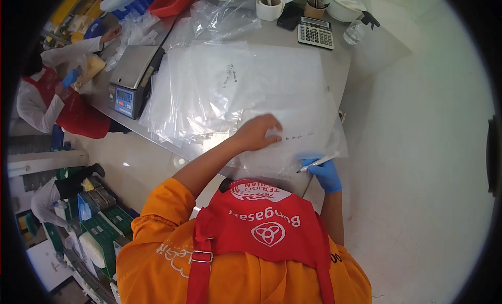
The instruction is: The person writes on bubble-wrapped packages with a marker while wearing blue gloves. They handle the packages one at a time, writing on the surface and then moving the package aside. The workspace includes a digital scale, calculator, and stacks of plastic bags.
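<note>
Clear plastic bags (282,74) lie in a wide stack on the metal table in front of me. Dark handwriting shows on the top bag and on another farther back. My left hand (257,132) is bare and hovers over or rests on the top bag beside the writing; which of the two I cannot tell. Its fingers are slightly bent and apart, with nothing in them. My right hand (325,174), in a blue glove, grips a white marker pen (319,162) near the table's front right edge. The pen's dark tip points left, low over the bags.
Left of the bags stands a weighing scale (125,79). Along the back are a tape roll (270,9), a calculator (315,33), a pen cup (315,9), a bowl (342,6) and a spray bottle (355,32). A co-worker in a red apron (78,105) is at far left.
</note>
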{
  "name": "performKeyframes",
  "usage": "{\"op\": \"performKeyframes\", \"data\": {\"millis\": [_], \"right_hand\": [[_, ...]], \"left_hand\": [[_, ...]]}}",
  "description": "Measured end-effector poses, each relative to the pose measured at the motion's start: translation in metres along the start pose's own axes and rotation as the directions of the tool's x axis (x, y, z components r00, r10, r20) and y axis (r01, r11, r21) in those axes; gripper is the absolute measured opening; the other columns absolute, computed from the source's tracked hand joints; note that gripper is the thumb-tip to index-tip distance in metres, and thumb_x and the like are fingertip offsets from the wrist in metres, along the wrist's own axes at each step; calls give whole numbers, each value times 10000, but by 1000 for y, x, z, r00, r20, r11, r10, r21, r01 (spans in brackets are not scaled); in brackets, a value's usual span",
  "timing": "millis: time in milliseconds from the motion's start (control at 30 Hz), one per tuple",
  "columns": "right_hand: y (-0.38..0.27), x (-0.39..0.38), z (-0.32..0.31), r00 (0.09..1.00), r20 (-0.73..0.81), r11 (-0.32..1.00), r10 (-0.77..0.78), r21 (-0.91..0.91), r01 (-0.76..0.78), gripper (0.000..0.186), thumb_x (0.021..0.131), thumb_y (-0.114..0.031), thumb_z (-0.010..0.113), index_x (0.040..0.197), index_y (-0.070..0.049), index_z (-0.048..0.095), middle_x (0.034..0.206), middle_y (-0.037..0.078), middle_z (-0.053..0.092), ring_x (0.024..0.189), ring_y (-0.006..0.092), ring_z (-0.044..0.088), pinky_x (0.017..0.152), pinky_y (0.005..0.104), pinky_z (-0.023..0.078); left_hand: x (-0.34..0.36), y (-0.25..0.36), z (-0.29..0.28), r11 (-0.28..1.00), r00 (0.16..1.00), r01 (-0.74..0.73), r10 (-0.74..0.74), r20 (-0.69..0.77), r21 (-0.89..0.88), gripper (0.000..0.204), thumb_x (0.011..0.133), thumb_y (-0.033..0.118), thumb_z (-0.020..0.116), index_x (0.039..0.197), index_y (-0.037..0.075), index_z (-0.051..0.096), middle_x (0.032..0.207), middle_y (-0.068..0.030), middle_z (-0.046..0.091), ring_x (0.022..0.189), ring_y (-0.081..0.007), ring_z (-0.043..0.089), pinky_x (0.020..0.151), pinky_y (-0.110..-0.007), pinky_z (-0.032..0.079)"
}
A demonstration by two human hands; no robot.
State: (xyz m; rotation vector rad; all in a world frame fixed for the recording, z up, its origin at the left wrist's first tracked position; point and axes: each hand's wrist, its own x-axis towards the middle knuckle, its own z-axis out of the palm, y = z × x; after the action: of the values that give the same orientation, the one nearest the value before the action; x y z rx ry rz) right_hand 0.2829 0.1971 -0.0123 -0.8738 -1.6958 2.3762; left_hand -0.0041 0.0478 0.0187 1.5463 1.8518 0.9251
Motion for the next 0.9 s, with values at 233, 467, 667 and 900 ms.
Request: {"op": "performKeyframes", "data": {"millis": [233, 467, 667, 900], "right_hand": [[12, 10, -7, 1000, 18, 999, 18, -36, -17, 162, 764, -90, 759, 910, -21, 753, 908, 73, 727, 1149, 234, 669, 965, 348, 499], [6, 12, 6, 999, -8, 997, -50, 62, 50, 113, 795, -44, 739, 905, -21, 735, 943, 77, 727, 1244, 298, 640, 1036, 383, 470], [-1, 10, 9, 997, -13, 996, -76, 55, 77, 61, 822, -29, 710, 882, -15, 717, 957, 93, 724, 1126, 282, 674, 1073, 416, 468], [-24, 23, 22, 969, -191, 988, -155, -9, 157, 76, 872, -18, 684, 940, 16, 689, 961, 108, 730, 961, 207, 693, 963, 369, 529]], "left_hand": [[78, -33, 10, 814, 885, 51, 232, -403, 579, 267, 856, 255, 773, 1050, 86, 701, 1156, -82, 676, 1134, -309, 620, 959, -441, 499], [117, -37, -38, 990, 798, 122, -52, -601, 76, 125, 991, 178, 613, 990, 55, 634, 900, -98, 692, 744, -260, 692, 703, -402, 538], [72, -43, -124, 969, 461, 165, -239, -855, -182, 170, 995, 146, 618, 1099, 38, 539, 869, -136, 667, 613, -245, 672, 603, -386, 525], [-74, -134, -130, 844, 353, 533, -165, -921, 53, 356, 892, 57, 692, 1213, 7, 545, 1127, -184, 646, 1016, -347, 660, 858, -397, 543]]}}
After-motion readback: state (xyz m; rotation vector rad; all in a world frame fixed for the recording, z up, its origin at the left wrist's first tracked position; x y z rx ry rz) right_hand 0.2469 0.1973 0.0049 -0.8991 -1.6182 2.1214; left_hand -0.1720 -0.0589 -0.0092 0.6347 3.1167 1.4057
